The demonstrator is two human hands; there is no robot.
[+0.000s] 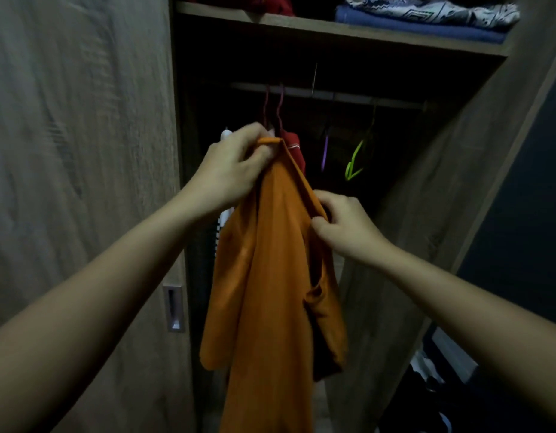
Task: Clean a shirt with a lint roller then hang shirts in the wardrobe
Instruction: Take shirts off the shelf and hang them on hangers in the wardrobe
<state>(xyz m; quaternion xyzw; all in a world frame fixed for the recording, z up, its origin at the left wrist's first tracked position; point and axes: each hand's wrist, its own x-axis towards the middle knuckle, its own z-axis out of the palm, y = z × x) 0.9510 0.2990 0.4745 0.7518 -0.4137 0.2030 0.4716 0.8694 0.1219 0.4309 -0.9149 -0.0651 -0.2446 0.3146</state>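
Just two hands, left [231,170], right [345,228], on one orange shirt [270,276].

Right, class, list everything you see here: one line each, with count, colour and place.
orange shirt: one, orange, centre, dangling before the open wardrobe
wardrobe: one, wood-grain brown, fills the view
rail: one, dark, under the shelf
red hanger hooks: two, dark red, rail's left
purple hanger: one, purple, mid-rail
green hanger: one, green, right of the purple one
folded cloths: two, blue under patterned, top shelf right
door handle: one, grey, left door's edge
left hand: one, grips the shirt's top
right hand: one, pinches the shirt's edge lower down
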